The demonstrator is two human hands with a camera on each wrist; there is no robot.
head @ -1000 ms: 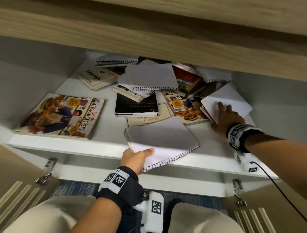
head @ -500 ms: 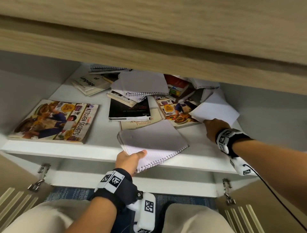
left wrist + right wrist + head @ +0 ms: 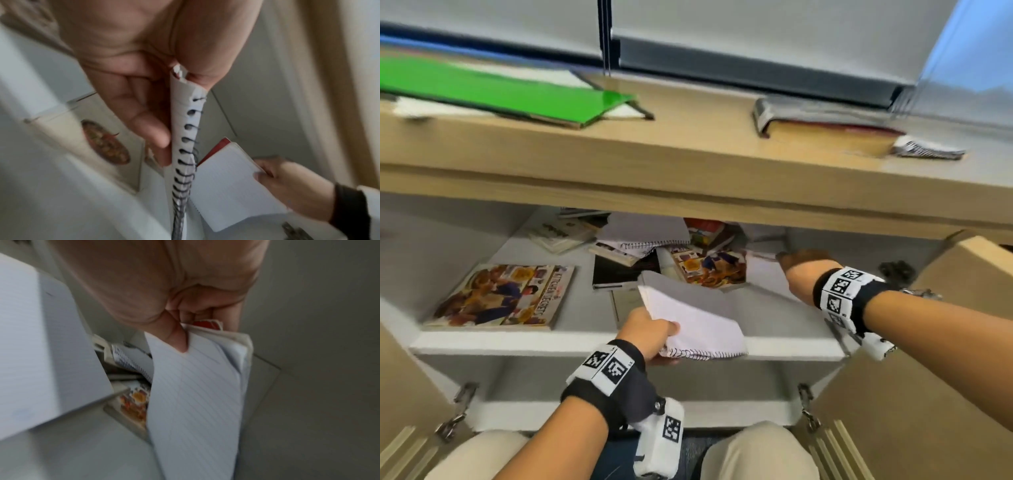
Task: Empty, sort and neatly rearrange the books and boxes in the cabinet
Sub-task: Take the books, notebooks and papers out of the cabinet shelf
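Observation:
My left hand grips a white spiral notebook by its bound corner, lifted off the front edge of the white cabinet shelf; the wire coil runs between thumb and fingers. My right hand pinches a lined, red-backed notebook at the shelf's right side, raised on edge. A jumble of books and notebooks lies at the back of the shelf. A Kitchen Secrets cookbook lies flat at the left.
The wooden cabinet top carries a green folder, a thick book and a small spiral pad. Cabinet doors stand open at both sides. My knees are below the shelf.
Both hands have drawn their notebooks up and toward me off the shelf. The head view has tilted up, so the cabinet top now shows.

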